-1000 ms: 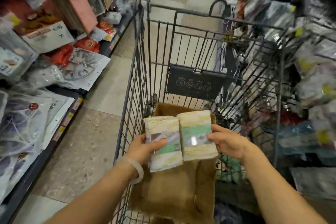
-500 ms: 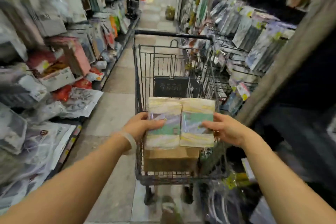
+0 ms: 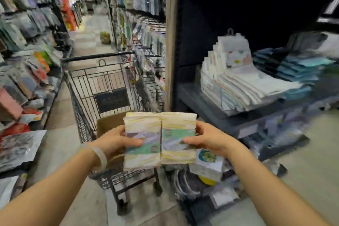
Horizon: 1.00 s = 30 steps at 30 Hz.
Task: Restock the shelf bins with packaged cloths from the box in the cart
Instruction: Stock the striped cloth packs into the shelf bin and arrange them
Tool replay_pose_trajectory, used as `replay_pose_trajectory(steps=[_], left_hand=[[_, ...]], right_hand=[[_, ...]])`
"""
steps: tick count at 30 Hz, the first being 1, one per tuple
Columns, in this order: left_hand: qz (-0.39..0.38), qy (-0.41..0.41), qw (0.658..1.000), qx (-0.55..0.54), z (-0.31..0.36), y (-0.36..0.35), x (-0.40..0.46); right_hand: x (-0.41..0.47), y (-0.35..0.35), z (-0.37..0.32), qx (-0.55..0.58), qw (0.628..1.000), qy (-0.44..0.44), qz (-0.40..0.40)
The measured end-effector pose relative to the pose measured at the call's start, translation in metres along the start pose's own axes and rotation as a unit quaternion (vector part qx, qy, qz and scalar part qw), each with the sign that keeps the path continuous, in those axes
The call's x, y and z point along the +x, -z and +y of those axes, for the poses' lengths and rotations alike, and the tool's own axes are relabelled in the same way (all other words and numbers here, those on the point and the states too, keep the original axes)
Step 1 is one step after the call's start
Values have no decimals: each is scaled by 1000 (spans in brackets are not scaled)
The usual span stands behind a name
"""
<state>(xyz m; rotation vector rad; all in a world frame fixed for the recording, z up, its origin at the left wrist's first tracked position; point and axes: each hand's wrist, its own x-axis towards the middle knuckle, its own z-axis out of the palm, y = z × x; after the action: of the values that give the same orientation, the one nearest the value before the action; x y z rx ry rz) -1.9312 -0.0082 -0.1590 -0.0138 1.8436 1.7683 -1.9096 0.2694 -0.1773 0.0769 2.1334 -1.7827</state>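
Cloth packs [image 3: 159, 139] side by side; left hand [image 3: 113, 140], right hand [image 3: 207, 138] fingers clamped on them.

Single head view, wide-angle, looking forward and down an aisle; both forearms reach in from the near edge, cart [image 3: 110, 86] straight ahead, shelf [image 3: 216, 108] near right. Edges blurred.

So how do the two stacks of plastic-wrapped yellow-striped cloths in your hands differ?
The left stack of wrapped yellow-striped cloths, gripped by the left hand, sits slightly lower; the right stack, in the right hand, sits higher. Their label artwork is arranged differently. Both share the striping, green labels, and touch side by side.
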Motion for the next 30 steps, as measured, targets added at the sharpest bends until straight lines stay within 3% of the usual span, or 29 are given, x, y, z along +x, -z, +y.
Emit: replay_pose_trajectory(steps=[7, 17, 23, 30], left_hand=[[-126, -26, 991, 28, 10, -175, 7], [-216, -45, 975, 41, 6, -445, 40], [-268, -58, 959, 72, 22, -532, 74], [-282, -75, 953, 84, 45, -605, 154]], right_hand=[[-151, 127, 42, -17, 997, 13, 77], [-336, 307, 98, 40, 971, -12, 237], [-378, 375, 127, 79, 958, 6, 275], [-359, 463, 143, 81, 941, -19, 328]])
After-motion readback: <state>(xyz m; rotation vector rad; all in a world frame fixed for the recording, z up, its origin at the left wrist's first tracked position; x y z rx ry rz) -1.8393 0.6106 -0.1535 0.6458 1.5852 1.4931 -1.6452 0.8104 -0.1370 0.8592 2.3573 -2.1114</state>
